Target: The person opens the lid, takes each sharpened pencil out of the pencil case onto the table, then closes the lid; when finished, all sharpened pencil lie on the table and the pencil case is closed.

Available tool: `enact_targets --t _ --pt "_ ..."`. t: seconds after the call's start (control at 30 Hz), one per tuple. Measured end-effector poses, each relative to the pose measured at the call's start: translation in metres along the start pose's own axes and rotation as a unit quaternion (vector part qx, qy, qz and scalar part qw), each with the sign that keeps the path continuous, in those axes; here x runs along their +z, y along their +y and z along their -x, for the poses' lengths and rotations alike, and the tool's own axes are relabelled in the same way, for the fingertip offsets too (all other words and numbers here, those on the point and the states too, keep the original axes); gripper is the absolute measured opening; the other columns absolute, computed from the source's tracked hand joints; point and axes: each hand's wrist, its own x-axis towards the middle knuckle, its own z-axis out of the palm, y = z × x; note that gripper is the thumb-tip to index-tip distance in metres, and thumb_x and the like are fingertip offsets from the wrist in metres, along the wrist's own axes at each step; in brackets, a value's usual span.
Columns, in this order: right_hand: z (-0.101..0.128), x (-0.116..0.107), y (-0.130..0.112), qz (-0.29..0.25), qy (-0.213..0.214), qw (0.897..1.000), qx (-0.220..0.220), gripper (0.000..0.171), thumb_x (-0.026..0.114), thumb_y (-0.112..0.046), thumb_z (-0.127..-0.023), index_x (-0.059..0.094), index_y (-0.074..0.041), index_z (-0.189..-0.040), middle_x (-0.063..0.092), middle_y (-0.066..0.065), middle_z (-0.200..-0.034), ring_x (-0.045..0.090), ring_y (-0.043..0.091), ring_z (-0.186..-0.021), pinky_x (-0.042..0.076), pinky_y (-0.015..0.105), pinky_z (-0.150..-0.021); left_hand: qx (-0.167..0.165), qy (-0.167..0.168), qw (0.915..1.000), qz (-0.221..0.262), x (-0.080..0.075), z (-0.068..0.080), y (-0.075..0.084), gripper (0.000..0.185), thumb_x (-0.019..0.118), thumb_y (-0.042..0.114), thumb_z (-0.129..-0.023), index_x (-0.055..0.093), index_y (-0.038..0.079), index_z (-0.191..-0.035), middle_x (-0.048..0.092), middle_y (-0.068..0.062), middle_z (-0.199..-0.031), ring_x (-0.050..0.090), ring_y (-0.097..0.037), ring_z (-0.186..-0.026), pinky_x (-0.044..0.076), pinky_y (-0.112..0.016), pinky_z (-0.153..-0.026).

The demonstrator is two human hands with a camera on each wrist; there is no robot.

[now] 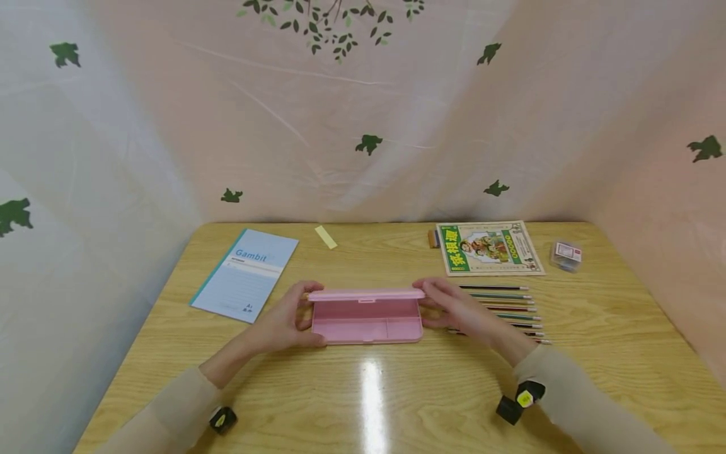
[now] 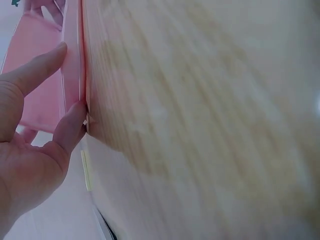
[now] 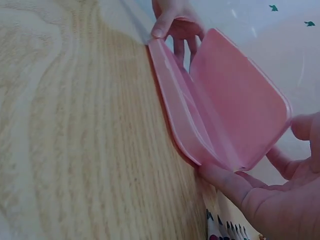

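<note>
A pink pencil case (image 1: 348, 330) lies on the wooden table with its lid (image 1: 365, 294) partly raised. Its inside shows a divider towards the right and no contents. My left hand (image 1: 286, 321) grips the left end, thumb at the front corner and fingers up by the lid. At the opposite end, my right hand (image 1: 456, 309) holds the lid's corner and the side of the base. In the right wrist view, the lid (image 3: 240, 95) leans back from the base, and the right fingers (image 3: 227, 185) touch the base's near corner. Several pencils (image 1: 505, 296) lie beside the right hand, partly hidden by it.
A blue notebook (image 1: 244, 277) lies at the left, with a pale yellow strip (image 1: 326, 237) behind the case. Back right are an illustrated booklet (image 1: 490, 248), a small orange and blue block (image 1: 433, 238) and a little clear box (image 1: 566, 255). Fabric hangs behind the table.
</note>
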Motion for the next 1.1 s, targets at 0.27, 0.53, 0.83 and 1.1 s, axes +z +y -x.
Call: enact_targets --t 0.27,0.53,0.83,1.1 --pt "0.004 0.004 0.007 0.122 0.019 0.992 -0.029 0.061 0.068 -0.026 -0.099 0.046 0.001 -0.149 0.044 0.022 -0.152 0.046 0.034 -0.137 0.048 0.040 -0.107 -0.059 -0.025 0.9974 -0.032 -0.008 0.003 0.002 0.085 0.087 0.027 -0.082 0.039 0.011 -0.150 0.036 -0.010 -0.155 0.034 -0.032 -0.144 0.039 -0.043 -0.114" --pt "0.001 0.006 0.010 0.221 0.027 0.971 -0.082 0.066 0.079 -0.019 -0.091 0.050 0.005 -0.145 0.046 0.021 -0.151 0.039 0.039 -0.142 0.029 0.056 -0.118 -0.058 -0.007 0.9963 -0.063 -0.011 0.001 0.002 0.060 0.075 0.030 -0.094 0.051 0.008 -0.144 0.047 -0.011 -0.150 0.037 -0.034 -0.143 0.029 -0.055 -0.119" --pt "-0.001 0.006 0.013 0.236 0.038 0.967 -0.093 0.070 0.082 -0.011 -0.085 0.049 0.008 -0.144 0.048 0.023 -0.149 0.042 0.039 -0.140 0.029 0.054 -0.118 -0.032 -0.001 0.9963 -0.080 -0.007 0.000 0.002 0.065 0.083 0.026 -0.087 0.052 0.007 -0.141 0.047 -0.012 -0.148 0.036 -0.033 -0.144 0.036 -0.047 -0.116" --pt "-0.002 0.007 0.011 0.270 0.044 0.958 -0.086 0.073 0.085 -0.014 -0.083 0.050 0.006 -0.144 0.050 0.022 -0.147 0.044 0.039 -0.138 0.029 0.056 -0.118 -0.033 -0.001 0.9935 -0.109 -0.005 -0.001 0.006 0.068 0.083 0.027 -0.087 0.050 0.006 -0.142 0.048 -0.012 -0.148 0.037 -0.034 -0.144 0.030 -0.049 -0.119"
